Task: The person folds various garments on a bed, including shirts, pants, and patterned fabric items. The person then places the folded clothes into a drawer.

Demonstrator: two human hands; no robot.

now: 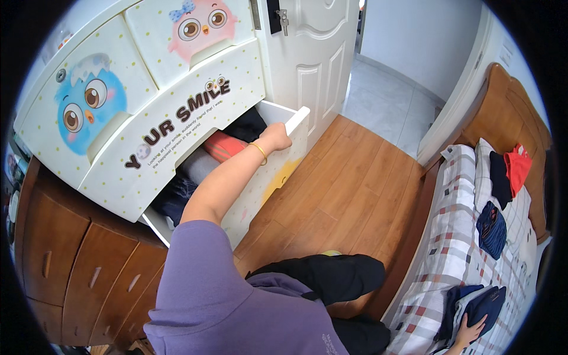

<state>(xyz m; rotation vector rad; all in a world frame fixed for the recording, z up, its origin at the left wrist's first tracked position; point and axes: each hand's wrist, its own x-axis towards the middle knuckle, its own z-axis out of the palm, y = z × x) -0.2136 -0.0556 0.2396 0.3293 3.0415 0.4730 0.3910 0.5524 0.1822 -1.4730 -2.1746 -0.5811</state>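
My left hand [275, 136], with a gold bracelet on the wrist, grips the top edge of a pulled-out white plastic drawer [300, 120]. Inside the drawer lie black clothing [248, 125], a coral-red garment [225, 146], a grey one [199, 165] and dark blue clothes [177, 195]; my forearm covers part of them. At the lower right, my right hand [472, 330] rests with its fingers apart on a stack of folded dark clothes [483, 306] on the bed. The hand's underside is hidden.
A cartoon-printed drawer cabinet [146, 111] stands beside a brown wooden chest [84, 257]. Keys [284, 22] hang in an open white door [306, 57]. Across the wood floor [328, 186] is a bed with a checked sheet [448, 248], folded striped blue clothing [491, 230], and black and red garments [517, 171].
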